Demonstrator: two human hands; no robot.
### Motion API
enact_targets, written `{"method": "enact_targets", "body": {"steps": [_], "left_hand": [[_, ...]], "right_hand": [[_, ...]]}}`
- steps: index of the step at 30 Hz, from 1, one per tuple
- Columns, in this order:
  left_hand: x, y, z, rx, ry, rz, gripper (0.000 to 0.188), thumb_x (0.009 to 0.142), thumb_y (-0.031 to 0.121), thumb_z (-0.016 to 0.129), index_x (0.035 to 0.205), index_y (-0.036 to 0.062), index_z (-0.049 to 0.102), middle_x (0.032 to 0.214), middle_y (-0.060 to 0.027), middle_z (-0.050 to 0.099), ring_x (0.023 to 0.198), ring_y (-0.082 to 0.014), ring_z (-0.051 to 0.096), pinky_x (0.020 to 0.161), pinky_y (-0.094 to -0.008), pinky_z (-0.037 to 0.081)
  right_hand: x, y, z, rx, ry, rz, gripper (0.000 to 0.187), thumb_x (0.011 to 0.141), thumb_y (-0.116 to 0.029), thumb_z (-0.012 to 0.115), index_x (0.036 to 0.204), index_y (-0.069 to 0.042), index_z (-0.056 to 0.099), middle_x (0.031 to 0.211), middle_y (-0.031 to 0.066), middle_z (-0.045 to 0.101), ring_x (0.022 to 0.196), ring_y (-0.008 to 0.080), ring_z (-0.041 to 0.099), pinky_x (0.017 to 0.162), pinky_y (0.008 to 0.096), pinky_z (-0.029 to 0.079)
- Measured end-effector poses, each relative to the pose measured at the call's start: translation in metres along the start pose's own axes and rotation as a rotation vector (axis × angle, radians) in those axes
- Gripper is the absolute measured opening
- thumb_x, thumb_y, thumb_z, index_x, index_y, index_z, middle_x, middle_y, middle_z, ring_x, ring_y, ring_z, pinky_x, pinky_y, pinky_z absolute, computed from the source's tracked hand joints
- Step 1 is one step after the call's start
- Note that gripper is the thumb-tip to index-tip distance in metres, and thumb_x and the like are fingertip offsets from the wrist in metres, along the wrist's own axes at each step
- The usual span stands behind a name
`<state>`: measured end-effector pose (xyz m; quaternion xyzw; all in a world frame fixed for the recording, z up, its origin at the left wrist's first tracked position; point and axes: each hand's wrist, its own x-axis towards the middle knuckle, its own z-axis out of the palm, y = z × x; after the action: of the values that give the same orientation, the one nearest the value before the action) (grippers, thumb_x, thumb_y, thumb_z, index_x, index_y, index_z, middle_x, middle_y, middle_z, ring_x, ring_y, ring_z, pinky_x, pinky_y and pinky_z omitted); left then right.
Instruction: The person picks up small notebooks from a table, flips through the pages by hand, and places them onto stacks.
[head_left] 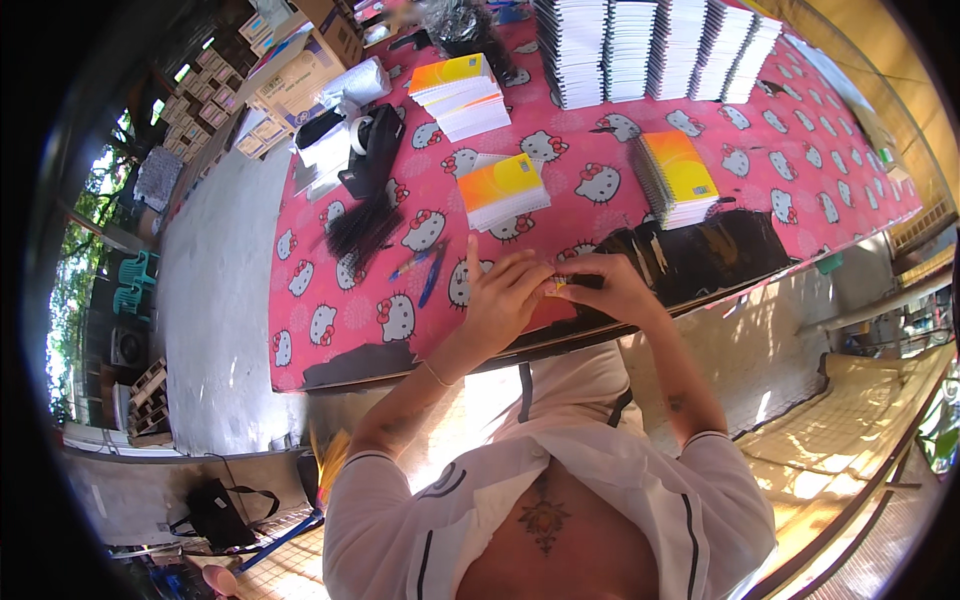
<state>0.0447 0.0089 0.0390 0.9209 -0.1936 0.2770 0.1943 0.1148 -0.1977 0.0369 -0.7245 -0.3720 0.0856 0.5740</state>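
Note:
My left hand [505, 295] and my right hand [607, 288] meet at the near edge of the table. Between their fingertips is a small yellow piece [558, 287], mostly covered by the fingers; its kind is too small to make out. The left index finger sticks up, while the other left fingers bend toward the right hand. My right thumb and fingers pinch the piece. Beyond the hands lies a small stack of orange-yellow cards or covers [500, 190] on white sheets. Left of the hands are blue pens [432, 275] and a bundle of black binding wires [363, 232].
A pink patterned cloth [590, 225] covers the table, its front edge worn black. Spiral notebooks [675, 175] lie at right, and tall notebook stacks [640, 50] stand behind. Another orange-topped stack [460, 95], a black tape dispenser [372, 150] and a cardboard box [300, 80] are at far left.

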Motion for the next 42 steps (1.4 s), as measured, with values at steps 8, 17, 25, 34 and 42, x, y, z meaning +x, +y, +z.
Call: {"method": "enact_targets", "body": {"steps": [8, 17, 25, 34, 42], "left_hand": [[0.004, 0.005, -0.006, -0.066, -0.046, -0.036, 0.020, 0.085, 0.018, 0.074, 0.102, 0.0101, 0.068, 0.097, -0.0039, 0.071, 0.097, -0.0238, 0.067, 0.110, -0.0506, 0.034], [0.069, 0.033, -0.046, -0.400, -0.032, -0.258, 0.022, 0.088, 0.011, 0.068, 0.107, 0.0008, 0.065, 0.095, -0.0125, 0.068, 0.082, -0.0316, 0.066, 0.066, -0.0403, 0.055], [0.234, 0.026, 0.056, -0.637, -0.106, 0.043, 0.035, 0.096, 0.016, 0.063, 0.131, 0.0119, 0.065, 0.115, -0.0136, 0.060, 0.106, -0.0276, 0.059, 0.090, -0.0437, 0.048], [0.242, 0.002, 0.162, -0.094, 0.147, 0.233, 0.030, 0.097, 0.026, 0.061, 0.122, 0.0112, 0.067, 0.125, -0.0121, 0.061, 0.120, -0.0294, 0.054, 0.099, -0.0475, 0.042], [0.122, -0.090, 0.032, -0.124, 0.084, 0.039, 0.020, 0.088, 0.008, 0.070, 0.108, 0.0024, 0.070, 0.106, -0.0145, 0.068, 0.096, -0.0329, 0.066, 0.081, -0.0401, 0.054]], "right_hand": [[0.011, 0.007, -0.014, -0.019, -0.069, -0.047, 0.018, 0.080, -0.010, 0.079, 0.085, 0.000, 0.065, 0.077, 0.0111, 0.068, 0.072, 0.0196, 0.067, 0.068, 0.0322, 0.053], [-0.005, -0.042, -0.009, 0.098, 0.358, 0.025, 0.043, 0.087, -0.017, 0.075, 0.125, -0.004, 0.060, 0.108, 0.0141, 0.067, 0.099, 0.0222, 0.068, 0.078, 0.0312, 0.056], [0.011, -0.021, -0.143, 0.334, 0.529, 0.053, 0.053, 0.098, -0.005, 0.062, 0.146, 0.006, 0.043, 0.135, 0.0101, 0.059, 0.121, 0.0132, 0.054, 0.106, 0.0280, 0.040], [0.009, 0.072, -0.184, -0.491, 0.694, 0.336, 0.045, 0.089, -0.031, 0.073, 0.122, -0.001, 0.068, 0.096, 0.0157, 0.064, 0.081, 0.0274, 0.066, 0.077, 0.0374, 0.052], [-0.010, 0.016, -0.129, -1.143, 0.638, -0.110, 0.060, 0.093, -0.039, 0.066, 0.138, -0.001, 0.054, 0.134, 0.0184, 0.057, 0.127, 0.0326, 0.053, 0.109, 0.0521, 0.035]]}}
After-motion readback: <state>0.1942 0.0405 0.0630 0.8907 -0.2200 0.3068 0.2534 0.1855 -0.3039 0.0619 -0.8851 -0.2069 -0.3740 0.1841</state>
